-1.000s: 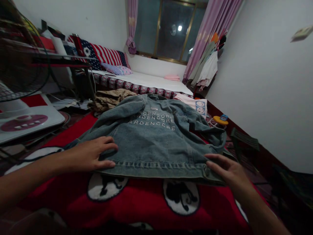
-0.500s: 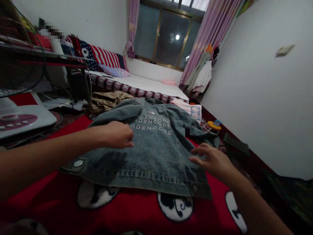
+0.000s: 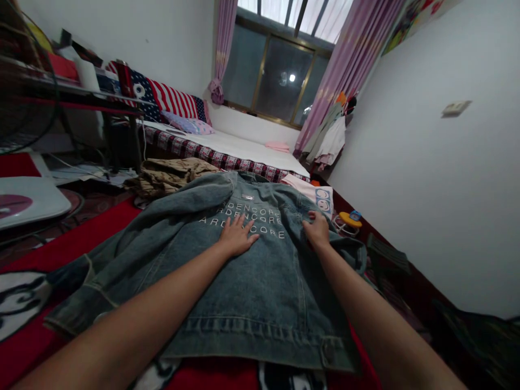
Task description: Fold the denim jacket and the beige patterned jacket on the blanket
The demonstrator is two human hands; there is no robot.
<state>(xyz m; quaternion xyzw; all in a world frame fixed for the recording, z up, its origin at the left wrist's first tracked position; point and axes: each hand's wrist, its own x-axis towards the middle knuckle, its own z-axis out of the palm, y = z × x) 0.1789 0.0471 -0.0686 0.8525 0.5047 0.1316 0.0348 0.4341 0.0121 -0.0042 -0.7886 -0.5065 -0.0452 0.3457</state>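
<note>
A blue denim jacket point(image 3: 252, 281) lies back side up, its white lettering across the upper back. My left hand point(image 3: 236, 236) rests flat on the lettering with its fingers spread. At the jacket's right side, my right hand point(image 3: 317, 228) has its fingers curled in and closed on the denim near the sleeve. The left sleeve stretches down toward the lower left, partly behind my left forearm. Underneath is a red blanket point(image 3: 24, 352) with black-and-white round patterns.
Beyond the jacket lie brown crumpled clothing point(image 3: 170, 174) and a pink cloth point(image 3: 300, 188). A bed point(image 3: 244, 149) stands below the window. To the left are a desk point(image 3: 81, 100) and a fan base point(image 3: 32, 203). A yellow round object point(image 3: 350, 219) sits by the right wall.
My left hand has moved forward and right and come down flat on the jacket. My right hand has reached forward to the sleeve and closed. The left sleeve now extends outward.
</note>
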